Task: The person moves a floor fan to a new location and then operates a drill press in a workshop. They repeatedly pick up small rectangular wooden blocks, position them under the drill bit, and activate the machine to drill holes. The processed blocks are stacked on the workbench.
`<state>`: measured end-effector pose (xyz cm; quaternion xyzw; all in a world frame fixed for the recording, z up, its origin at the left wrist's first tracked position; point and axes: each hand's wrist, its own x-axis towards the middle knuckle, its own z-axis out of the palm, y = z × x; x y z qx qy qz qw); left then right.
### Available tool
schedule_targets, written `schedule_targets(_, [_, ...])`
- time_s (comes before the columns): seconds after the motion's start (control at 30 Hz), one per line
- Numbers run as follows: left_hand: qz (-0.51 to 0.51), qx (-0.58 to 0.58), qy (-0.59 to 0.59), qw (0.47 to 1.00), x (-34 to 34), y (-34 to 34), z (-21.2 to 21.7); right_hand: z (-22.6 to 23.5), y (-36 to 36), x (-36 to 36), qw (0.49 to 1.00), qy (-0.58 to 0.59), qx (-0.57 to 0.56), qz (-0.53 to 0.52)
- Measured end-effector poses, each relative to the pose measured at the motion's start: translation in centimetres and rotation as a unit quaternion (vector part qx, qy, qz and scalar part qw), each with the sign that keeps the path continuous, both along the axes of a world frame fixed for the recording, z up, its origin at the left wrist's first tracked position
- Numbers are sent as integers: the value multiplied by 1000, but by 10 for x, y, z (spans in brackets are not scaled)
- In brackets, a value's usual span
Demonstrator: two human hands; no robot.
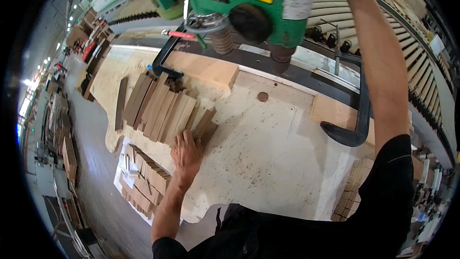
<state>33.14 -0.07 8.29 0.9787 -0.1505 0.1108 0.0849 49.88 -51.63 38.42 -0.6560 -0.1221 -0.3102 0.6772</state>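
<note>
On the pale work board (268, 163), a row of curved wooden strips (158, 108) stands side by side at the left. My left hand (186, 156) is at the near right end of that row, its fingers bent over the end of a wooden strip (204, 122); the fingertips are partly hidden among the wood. My right arm (378, 62) reaches up past the top edge, so the hand itself is out of sight. Above the board's far side hangs a green drill press head (292, 29) with a dark spindle (280, 57).
Black clamps (365, 110) and wooden blocks (201, 69) line the far edge. Stacked wood pieces lie on a lower surface at left (148, 182), and more small blocks (352, 189) sit near my right side. A roller conveyor (412, 52) runs at the far right.
</note>
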Motion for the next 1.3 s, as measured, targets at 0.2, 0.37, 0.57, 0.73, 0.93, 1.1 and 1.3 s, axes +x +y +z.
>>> schedule_targets(0.2, [16,-48,63,997,-3,7,0,10,31,19,1000,-7,1,-2])
schedule_targets(0.37, [-11,-172,108,979,8,10,23,19,40,19,1000,-11,-2,-6])
schedule_targets(0.57, [-5,-313,228,922,12,-3,39,23,53,22,1000,-12,-10,-4])
schedule_targets(0.73, [18,-569,416,709,-4,-49,8,26,61,22,1000,-11,-18,-9])
schedule_targets(0.93, [-36,-509,445,736,4,-68,2,33,53,15,999,-18,-33,-27])
schedule_targets(1.1, [-104,-357,375,849,18,-79,10,25,12,-13,996,-15,-52,-65])
schedule_targets(1.3, [-291,-86,21,953,65,-121,-5,-11,-50,-88,986,29,-90,-138])
